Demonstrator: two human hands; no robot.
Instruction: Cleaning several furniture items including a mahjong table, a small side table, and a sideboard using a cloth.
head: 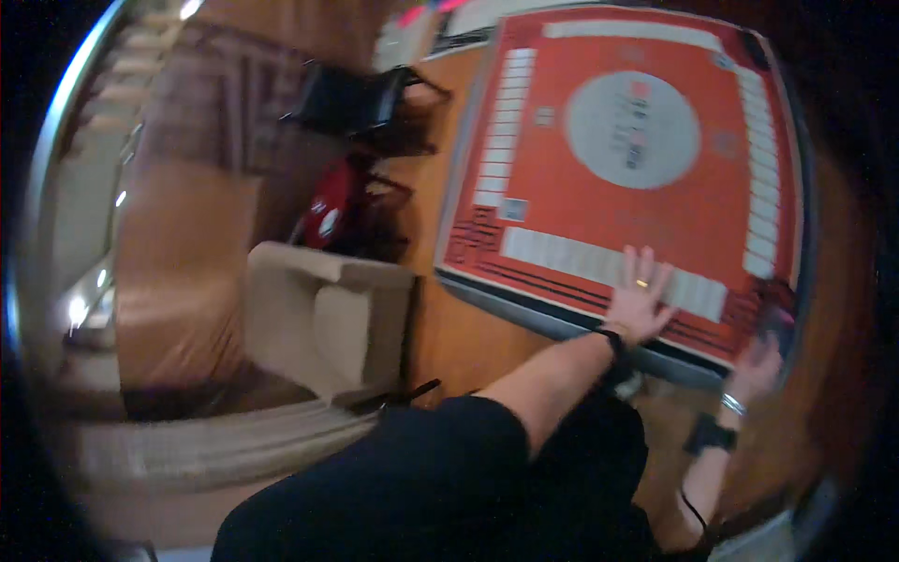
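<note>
A red mahjong table mat (653,218) with a round grey centre covers a square table. Rows of pale rectangles, perhaps tiles or printed shapes, run along its four sides. My left hand (638,298), with a gold ring and a black wristband, rests spread over the near row and holds nothing. At the table's near right corner is my right hand (758,362), blurred, beside a dark thing (776,319) with a pinkish spot. Whether the hand grips it cannot be told. A silver bracelet circles that wrist.
Left of the table stand a beige armchair (340,330), a red chair or stool (330,207) and a black chair (344,98). Another surface with papers or cloth (467,24) lies beyond the table's far left corner. The floor is brown wood.
</note>
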